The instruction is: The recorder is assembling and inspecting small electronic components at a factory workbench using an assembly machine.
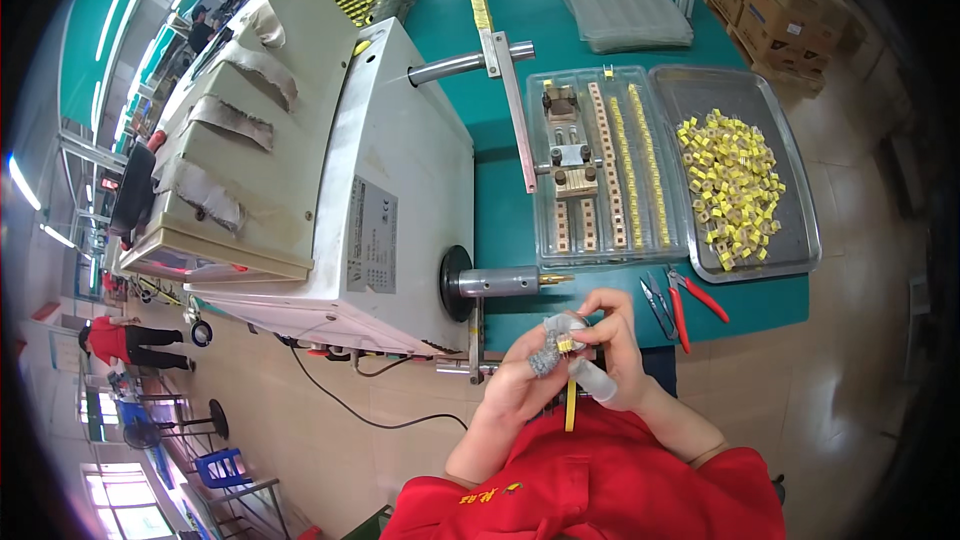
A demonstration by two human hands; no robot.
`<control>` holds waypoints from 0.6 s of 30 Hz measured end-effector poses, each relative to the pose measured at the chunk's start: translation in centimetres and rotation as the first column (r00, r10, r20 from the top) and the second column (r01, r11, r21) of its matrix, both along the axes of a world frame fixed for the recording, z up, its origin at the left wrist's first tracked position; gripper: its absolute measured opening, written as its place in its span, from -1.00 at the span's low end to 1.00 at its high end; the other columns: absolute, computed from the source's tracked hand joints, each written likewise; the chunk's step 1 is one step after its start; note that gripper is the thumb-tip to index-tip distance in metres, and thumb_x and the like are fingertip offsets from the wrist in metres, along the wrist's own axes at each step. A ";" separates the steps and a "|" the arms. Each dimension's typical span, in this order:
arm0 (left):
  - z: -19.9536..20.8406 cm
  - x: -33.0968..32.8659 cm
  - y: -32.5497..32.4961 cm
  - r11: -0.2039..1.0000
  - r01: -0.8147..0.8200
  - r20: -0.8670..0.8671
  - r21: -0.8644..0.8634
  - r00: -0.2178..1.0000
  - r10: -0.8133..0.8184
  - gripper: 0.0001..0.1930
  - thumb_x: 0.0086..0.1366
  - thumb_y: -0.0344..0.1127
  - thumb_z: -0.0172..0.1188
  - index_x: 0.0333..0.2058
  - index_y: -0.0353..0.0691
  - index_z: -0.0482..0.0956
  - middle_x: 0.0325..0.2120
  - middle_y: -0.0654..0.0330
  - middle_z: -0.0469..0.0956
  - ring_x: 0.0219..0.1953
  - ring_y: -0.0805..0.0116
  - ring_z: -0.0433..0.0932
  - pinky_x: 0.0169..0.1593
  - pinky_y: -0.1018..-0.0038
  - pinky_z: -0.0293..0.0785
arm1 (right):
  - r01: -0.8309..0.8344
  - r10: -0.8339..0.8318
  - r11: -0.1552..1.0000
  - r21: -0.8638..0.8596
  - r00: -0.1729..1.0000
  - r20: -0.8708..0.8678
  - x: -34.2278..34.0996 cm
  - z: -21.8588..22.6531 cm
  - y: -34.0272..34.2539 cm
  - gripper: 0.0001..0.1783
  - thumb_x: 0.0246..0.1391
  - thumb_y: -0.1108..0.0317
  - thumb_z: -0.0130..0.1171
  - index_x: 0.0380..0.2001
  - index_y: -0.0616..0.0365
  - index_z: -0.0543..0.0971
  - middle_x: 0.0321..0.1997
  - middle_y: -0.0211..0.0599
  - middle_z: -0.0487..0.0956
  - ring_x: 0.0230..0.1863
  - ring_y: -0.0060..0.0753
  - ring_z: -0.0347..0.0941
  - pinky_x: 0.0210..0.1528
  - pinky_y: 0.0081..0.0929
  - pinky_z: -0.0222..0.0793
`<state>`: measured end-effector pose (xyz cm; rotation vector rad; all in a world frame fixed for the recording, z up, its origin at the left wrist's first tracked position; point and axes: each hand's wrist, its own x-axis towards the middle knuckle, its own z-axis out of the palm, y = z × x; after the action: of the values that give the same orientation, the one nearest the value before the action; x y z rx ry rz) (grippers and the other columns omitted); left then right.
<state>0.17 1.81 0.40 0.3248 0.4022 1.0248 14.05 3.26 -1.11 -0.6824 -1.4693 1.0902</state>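
Close in front of my red shirt, both hands meet around a small yellow-wrapped coil (565,344). My left hand (512,382) pinches it from the left with covered fingertips, one cover grey and fuzzy. My right hand (622,358) closes on it from the right, with a pale cover on a finger. A narrow strip of yellow tape (571,408) hangs below the coil. Fingers hide most of the coil. Just beyond my hands, a metal spindle (500,282) with a thin brass-coloured tip juts from the pale machine (400,170).
Red-handled cutters (679,315) and small snips (657,305) lie at the green table's (770,305) near edge. A clear tray (545,230) holds rows of coils and a metal fixture (575,180). Right of it, a grey tray (806,230) carries piled yellow coils (730,190).
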 end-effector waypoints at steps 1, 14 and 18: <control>0.0 0.1 -0.1 1.000 -0.001 0.000 0.000 1.000 0.001 -0.57 0.05 -0.33 0.12 -0.11 -0.35 0.27 -0.20 0.19 0.32 -0.13 0.44 0.31 0.00 0.54 0.19 | -0.001 0.001 1.000 0.000 1.000 0.000 0.1 0.0 0.2 -0.75 -0.08 0.35 0.18 -0.33 0.10 0.36 -0.09 -0.16 0.21 -0.11 -0.35 0.17 -0.07 -0.50 0.14; -0.1 0.8 -0.3 0.997 -0.045 -0.090 -0.058 0.995 0.039 -0.55 0.05 -0.34 0.09 -0.10 -0.44 0.24 -0.21 0.13 0.35 -0.16 0.37 0.37 -0.05 0.48 0.29 | 0.159 -0.232 0.929 0.333 0.954 0.189 0.6 -0.3 1.2 -0.71 -0.10 0.22 0.19 -0.40 0.12 0.36 -0.26 -0.19 0.34 -0.23 -0.21 0.21 -0.13 -0.35 0.10; 0.1 0.6 -0.2 0.996 -0.055 -0.136 -0.075 0.990 0.045 -0.54 0.03 -0.31 0.12 -0.12 -0.43 0.26 -0.23 0.14 0.33 -0.17 0.37 0.33 -0.08 0.48 0.27 | 0.109 -0.159 0.953 0.284 0.974 0.162 0.5 0.5 1.2 -0.64 -0.24 0.24 0.30 -0.41 0.11 0.36 -0.26 -0.19 0.34 -0.22 -0.21 0.22 -0.14 -0.37 0.11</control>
<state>0.80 1.63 0.51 0.3154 0.5732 1.0365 14.58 4.50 -0.64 -0.6885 -1.6673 0.7160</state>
